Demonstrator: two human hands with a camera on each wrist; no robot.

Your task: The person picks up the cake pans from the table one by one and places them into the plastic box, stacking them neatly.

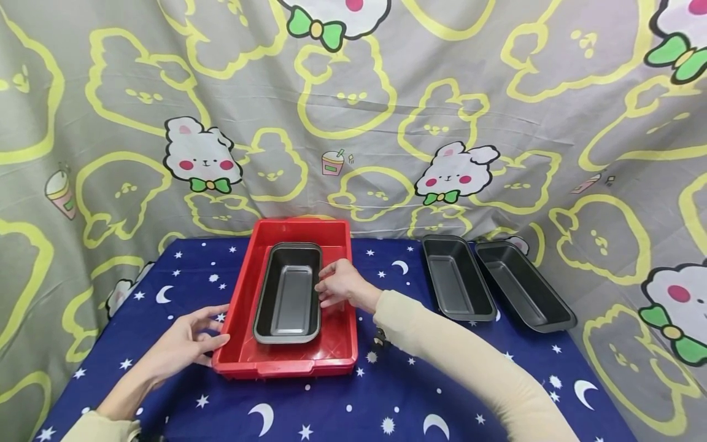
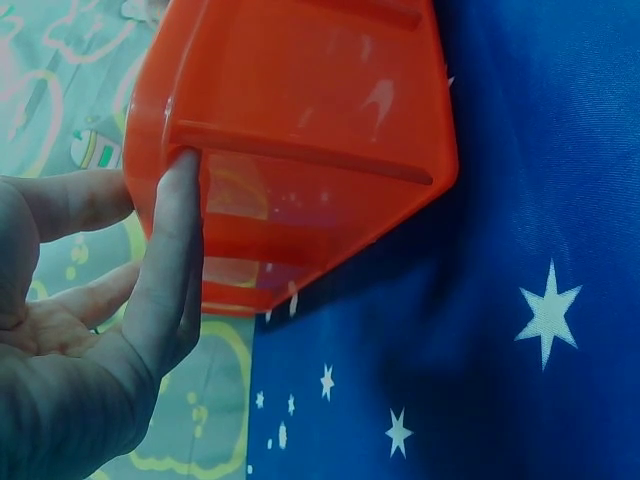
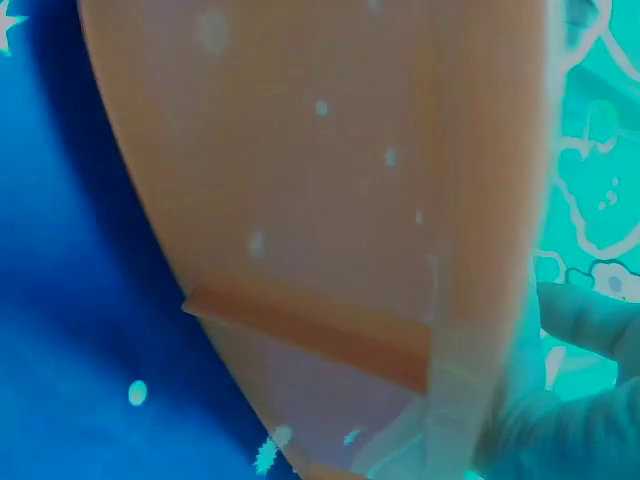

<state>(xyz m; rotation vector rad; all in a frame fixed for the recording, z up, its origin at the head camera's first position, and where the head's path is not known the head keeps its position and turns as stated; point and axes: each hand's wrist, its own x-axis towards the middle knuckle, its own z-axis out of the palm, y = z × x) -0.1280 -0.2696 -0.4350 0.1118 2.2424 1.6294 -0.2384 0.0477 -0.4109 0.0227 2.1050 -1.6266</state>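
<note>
A dark grey loaf pan lies lengthwise inside a red plastic tray. With thumb and fingers my right hand pinches the pan's right rim. My left hand holds the tray's left rim near the front corner. In the left wrist view, the left hand's fingers press the tray's outer wall and the thumb sits at its rim. The tray's side wall fills most of the right wrist view, hiding the pan and most of the right hand.
Two more dark loaf pans stand side by side at the right of the table. A dark blue cloth with white moons and stars covers the table. Behind it hangs a grey curtain with cartoon animals.
</note>
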